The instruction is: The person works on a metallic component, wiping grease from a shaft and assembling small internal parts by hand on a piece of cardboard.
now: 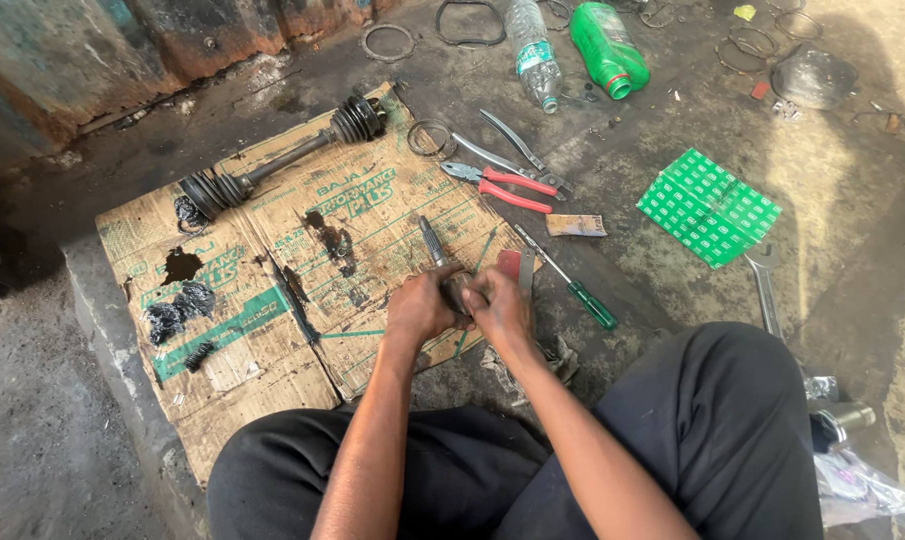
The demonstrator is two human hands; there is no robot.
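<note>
Fingers of both hands curl tightly around a small dark metal part, which sits between the two palms and is mostly hidden by them; only a greasy strip of it shows in the gap. Left hand grips it from one side, right hand from the other, and the knuckles almost meet over it. What kind of part it is cannot be told.

The hands work over the near edge of a stained sheet of cardboard laid flat on the ground. Just beyond the part, on the cardboard, a short metal shaft lies pointing away from the person. At the cardboard's far edge rests a drive axle with a ribbed black rubber boot at each end. Off the cardboard's right side lie a green-handled screwdriver, red-handled pliers and, farther out, a green patterned packet. A wrench lies beyond that packet's near corner. Past the cardboard's far right corner stand a clear plastic bottle and a green bottle, both lying on their sides.
</note>
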